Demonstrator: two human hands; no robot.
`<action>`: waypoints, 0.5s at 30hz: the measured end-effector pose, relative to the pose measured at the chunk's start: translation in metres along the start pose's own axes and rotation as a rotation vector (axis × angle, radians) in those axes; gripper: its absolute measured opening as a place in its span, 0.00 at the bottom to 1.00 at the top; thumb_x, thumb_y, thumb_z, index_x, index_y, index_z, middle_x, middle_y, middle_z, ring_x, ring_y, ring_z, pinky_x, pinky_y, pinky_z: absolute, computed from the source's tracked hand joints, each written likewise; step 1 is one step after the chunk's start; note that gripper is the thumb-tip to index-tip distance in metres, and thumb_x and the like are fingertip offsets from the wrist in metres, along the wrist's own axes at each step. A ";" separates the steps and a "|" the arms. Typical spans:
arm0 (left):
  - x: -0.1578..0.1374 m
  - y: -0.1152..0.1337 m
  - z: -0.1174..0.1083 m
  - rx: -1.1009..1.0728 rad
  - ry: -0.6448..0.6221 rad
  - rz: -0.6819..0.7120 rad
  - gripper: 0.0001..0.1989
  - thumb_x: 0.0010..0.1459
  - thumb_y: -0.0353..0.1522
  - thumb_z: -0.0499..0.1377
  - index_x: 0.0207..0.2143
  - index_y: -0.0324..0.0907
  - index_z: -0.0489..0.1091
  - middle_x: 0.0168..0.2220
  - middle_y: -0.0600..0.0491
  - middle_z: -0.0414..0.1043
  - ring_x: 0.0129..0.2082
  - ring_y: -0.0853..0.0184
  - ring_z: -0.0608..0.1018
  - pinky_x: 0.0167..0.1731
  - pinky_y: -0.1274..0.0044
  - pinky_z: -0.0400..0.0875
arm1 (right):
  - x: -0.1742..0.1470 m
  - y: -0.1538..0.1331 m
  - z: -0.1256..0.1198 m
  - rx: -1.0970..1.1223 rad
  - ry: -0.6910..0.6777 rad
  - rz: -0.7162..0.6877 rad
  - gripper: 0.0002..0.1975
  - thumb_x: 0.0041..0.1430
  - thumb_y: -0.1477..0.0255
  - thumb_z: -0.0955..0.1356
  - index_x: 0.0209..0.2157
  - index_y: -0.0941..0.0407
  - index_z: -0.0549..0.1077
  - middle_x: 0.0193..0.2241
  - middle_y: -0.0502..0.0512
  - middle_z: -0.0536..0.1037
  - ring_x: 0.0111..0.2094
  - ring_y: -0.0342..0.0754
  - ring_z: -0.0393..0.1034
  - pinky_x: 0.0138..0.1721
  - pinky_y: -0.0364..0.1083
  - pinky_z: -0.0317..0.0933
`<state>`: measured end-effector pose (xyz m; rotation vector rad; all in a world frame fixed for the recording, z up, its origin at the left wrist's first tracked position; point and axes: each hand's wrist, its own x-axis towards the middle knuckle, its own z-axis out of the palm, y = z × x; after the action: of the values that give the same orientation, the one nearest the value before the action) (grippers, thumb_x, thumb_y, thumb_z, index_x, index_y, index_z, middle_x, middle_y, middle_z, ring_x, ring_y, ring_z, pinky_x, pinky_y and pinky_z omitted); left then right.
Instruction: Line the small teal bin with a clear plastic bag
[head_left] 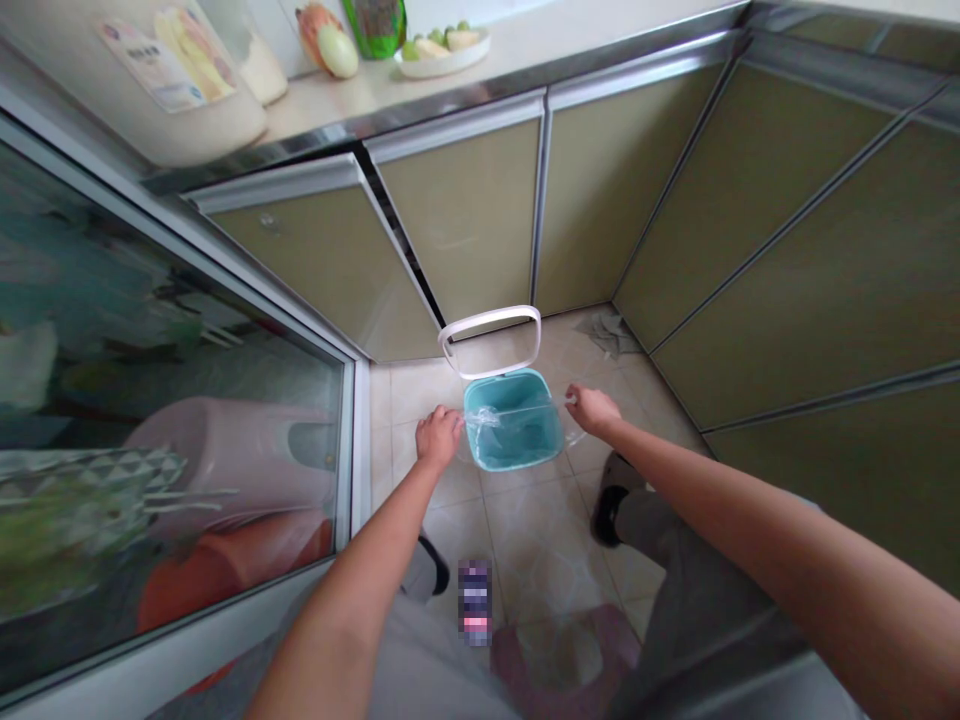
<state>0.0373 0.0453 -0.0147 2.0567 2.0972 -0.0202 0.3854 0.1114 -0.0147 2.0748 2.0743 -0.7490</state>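
A teal trash bin (514,462) stands on the tiled floor, its white rim ring (489,318) tilted up at the back. Across the bin's mouth stretches a clear plastic bag (486,418), bunched toward the left and drawn thin toward the right. At the bin's left side, my left hand (439,436) is closed on one end of the bag. My right hand (592,410), just past the right edge of the bin, pinches the other end. Inside the bin the walls show through the film.
Cabinet doors (465,210) line the back and right; one at left is ajar. A glass sliding door (225,400) borders the left. On the counter (517,55) are a plate of cut fruit (442,55), an onion (337,50) and a large jar (142,80). A grey cloth (609,333) lies near the corner.
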 end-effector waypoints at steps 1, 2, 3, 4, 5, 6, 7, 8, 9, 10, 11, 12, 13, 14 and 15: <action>0.006 -0.004 0.003 -0.028 -0.002 -0.004 0.12 0.70 0.38 0.55 0.46 0.48 0.77 0.49 0.47 0.74 0.48 0.59 0.76 0.47 0.71 0.65 | 0.004 0.000 0.001 0.011 0.001 0.004 0.17 0.68 0.65 0.64 0.53 0.53 0.78 0.47 0.64 0.82 0.46 0.57 0.78 0.40 0.46 0.64; 0.013 -0.007 0.007 -0.075 -0.001 -0.011 0.12 0.70 0.38 0.55 0.45 0.48 0.77 0.48 0.48 0.75 0.47 0.60 0.77 0.46 0.72 0.66 | 0.008 0.000 0.002 0.022 0.001 0.005 0.17 0.68 0.64 0.64 0.51 0.53 0.79 0.47 0.64 0.83 0.46 0.57 0.78 0.40 0.46 0.64; 0.020 -0.011 0.011 -0.139 0.000 -0.024 0.11 0.69 0.37 0.55 0.44 0.47 0.77 0.48 0.49 0.76 0.46 0.61 0.77 0.44 0.73 0.66 | 0.014 -0.001 0.003 0.033 0.000 0.004 0.17 0.69 0.65 0.63 0.50 0.53 0.80 0.46 0.64 0.83 0.46 0.56 0.78 0.40 0.45 0.64; 0.027 -0.015 0.016 -0.212 -0.005 -0.041 0.11 0.69 0.37 0.55 0.43 0.46 0.77 0.47 0.49 0.77 0.45 0.62 0.78 0.43 0.74 0.67 | 0.020 -0.002 0.004 0.046 0.000 0.001 0.17 0.68 0.65 0.63 0.49 0.53 0.81 0.46 0.64 0.83 0.46 0.56 0.78 0.40 0.45 0.64; 0.035 -0.019 0.021 -0.289 -0.014 -0.064 0.10 0.68 0.36 0.56 0.42 0.46 0.77 0.45 0.50 0.78 0.43 0.63 0.78 0.41 0.75 0.67 | 0.027 -0.003 0.005 0.061 0.001 0.001 0.17 0.68 0.65 0.64 0.48 0.54 0.82 0.46 0.64 0.83 0.47 0.55 0.78 0.40 0.44 0.64; 0.044 -0.022 0.026 -0.362 -0.027 -0.090 0.10 0.67 0.36 0.56 0.40 0.45 0.77 0.44 0.50 0.79 0.42 0.64 0.78 0.41 0.76 0.67 | 0.035 -0.004 0.006 0.082 0.004 0.004 0.16 0.68 0.66 0.64 0.47 0.54 0.82 0.46 0.63 0.83 0.46 0.55 0.78 0.40 0.43 0.64; 0.053 -0.026 0.031 -0.427 -0.041 -0.118 0.10 0.66 0.35 0.56 0.39 0.44 0.77 0.42 0.51 0.80 0.41 0.64 0.78 0.41 0.77 0.68 | 0.044 -0.006 0.007 0.111 0.006 0.010 0.15 0.67 0.66 0.65 0.46 0.55 0.83 0.45 0.63 0.83 0.45 0.53 0.78 0.39 0.43 0.64; 0.061 -0.029 0.036 -0.484 -0.052 -0.145 0.09 0.65 0.35 0.57 0.38 0.44 0.77 0.41 0.51 0.80 0.41 0.65 0.79 0.41 0.77 0.68 | 0.053 -0.007 0.008 0.153 0.000 0.023 0.14 0.67 0.67 0.66 0.44 0.56 0.83 0.44 0.63 0.84 0.43 0.52 0.79 0.37 0.42 0.64; 0.070 -0.032 0.041 -0.539 -0.053 -0.171 0.09 0.64 0.34 0.57 0.37 0.43 0.77 0.39 0.51 0.80 0.40 0.65 0.79 0.41 0.77 0.68 | 0.062 -0.008 0.009 0.210 -0.015 0.047 0.13 0.67 0.68 0.66 0.43 0.57 0.83 0.41 0.62 0.84 0.39 0.49 0.79 0.35 0.41 0.64; 0.077 -0.035 0.047 -0.597 -0.046 -0.199 0.08 0.63 0.34 0.58 0.35 0.43 0.77 0.38 0.51 0.80 0.39 0.65 0.79 0.41 0.77 0.69 | 0.071 -0.010 0.011 0.279 -0.038 0.084 0.13 0.67 0.68 0.67 0.42 0.58 0.82 0.37 0.60 0.84 0.34 0.47 0.78 0.32 0.40 0.63; 0.084 -0.037 0.052 -0.654 -0.035 -0.227 0.08 0.62 0.34 0.58 0.33 0.42 0.76 0.36 0.52 0.80 0.38 0.65 0.78 0.41 0.77 0.69 | 0.079 -0.011 0.012 0.352 -0.064 0.129 0.12 0.67 0.68 0.67 0.41 0.59 0.82 0.33 0.58 0.83 0.28 0.44 0.76 0.29 0.40 0.62; 0.090 -0.039 0.056 -0.703 -0.025 -0.251 0.08 0.60 0.34 0.58 0.32 0.42 0.75 0.34 0.52 0.79 0.37 0.65 0.78 0.40 0.77 0.69 | 0.087 -0.012 0.014 0.422 -0.086 0.178 0.12 0.68 0.68 0.67 0.41 0.60 0.81 0.29 0.56 0.81 0.24 0.42 0.72 0.27 0.39 0.62; 0.094 -0.040 0.061 -0.741 -0.021 -0.272 0.09 0.60 0.35 0.58 0.30 0.42 0.75 0.31 0.53 0.78 0.35 0.65 0.77 0.38 0.77 0.70 | 0.093 -0.013 0.016 0.481 -0.098 0.223 0.12 0.68 0.68 0.67 0.41 0.60 0.81 0.26 0.53 0.79 0.20 0.41 0.68 0.24 0.39 0.60; 0.098 -0.041 0.065 -0.773 -0.024 -0.290 0.09 0.59 0.36 0.58 0.29 0.42 0.74 0.28 0.54 0.76 0.33 0.65 0.77 0.37 0.77 0.69 | 0.098 -0.014 0.018 0.523 -0.098 0.259 0.12 0.67 0.67 0.68 0.40 0.60 0.80 0.23 0.51 0.76 0.18 0.40 0.65 0.22 0.39 0.59; 0.100 -0.041 0.069 -0.804 -0.034 -0.305 0.10 0.58 0.37 0.58 0.28 0.42 0.74 0.26 0.55 0.75 0.31 0.66 0.76 0.35 0.77 0.69 | 0.101 -0.014 0.020 0.550 -0.091 0.280 0.12 0.67 0.66 0.69 0.40 0.60 0.80 0.20 0.49 0.72 0.17 0.39 0.62 0.20 0.39 0.58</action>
<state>0.0048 0.1324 -0.1036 1.2493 1.9184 0.6244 0.3606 0.1959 -0.0706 2.4604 1.5989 -1.4532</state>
